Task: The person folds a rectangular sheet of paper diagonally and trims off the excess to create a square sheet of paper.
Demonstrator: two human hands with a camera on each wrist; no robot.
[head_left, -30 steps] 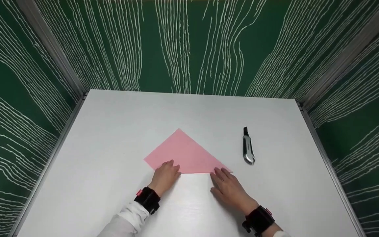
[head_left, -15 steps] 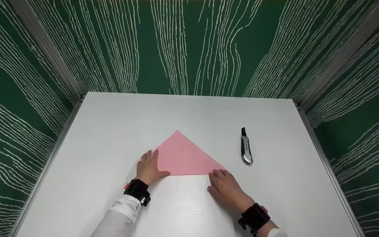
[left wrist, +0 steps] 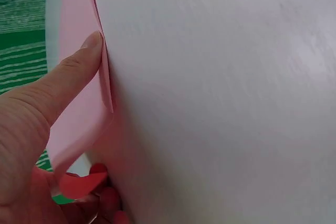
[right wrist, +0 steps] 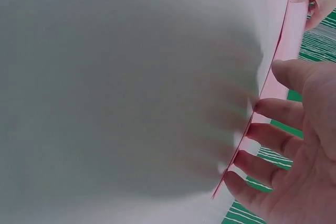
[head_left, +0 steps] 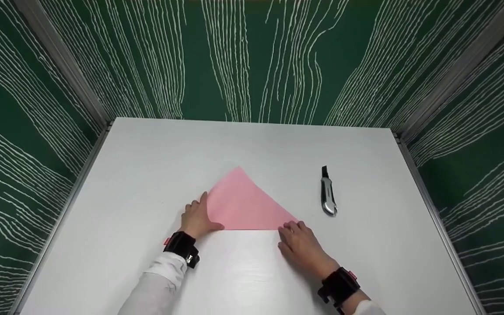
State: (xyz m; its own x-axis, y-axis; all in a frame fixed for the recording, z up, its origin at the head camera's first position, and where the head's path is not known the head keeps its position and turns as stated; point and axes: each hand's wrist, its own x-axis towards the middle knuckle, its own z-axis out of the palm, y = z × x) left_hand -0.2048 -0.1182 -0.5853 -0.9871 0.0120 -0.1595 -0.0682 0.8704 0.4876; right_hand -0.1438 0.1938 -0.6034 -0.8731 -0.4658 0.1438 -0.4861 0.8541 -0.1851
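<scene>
A pink sheet of paper point(head_left: 245, 203) lies folded on the white table, its fold along the near side and its peak pointing away. My left hand point(head_left: 197, 219) holds its left end: the thumb point(left wrist: 79, 69) lies on the near edge, and the fingers point(left wrist: 105, 198) are curled at the bent-up side. That side bows upward between thumb and fingers. On the right corner of the paper rests my right hand point(head_left: 302, 245), fingertips touching along the folded edge, as the right wrist view shows. The right corner's tip is hidden beneath these fingers.
A grey and black utility knife point(head_left: 328, 194) lies to the right of the paper. The white table point(head_left: 155, 166) is bordered by metal rails and green walls point(head_left: 212, 65) with white wavy lines. Each wrist wears a black camera band.
My left hand has moved left from the paper's near edge to its left end, and the paper there now bends up. The right hand stays on the right corner.
</scene>
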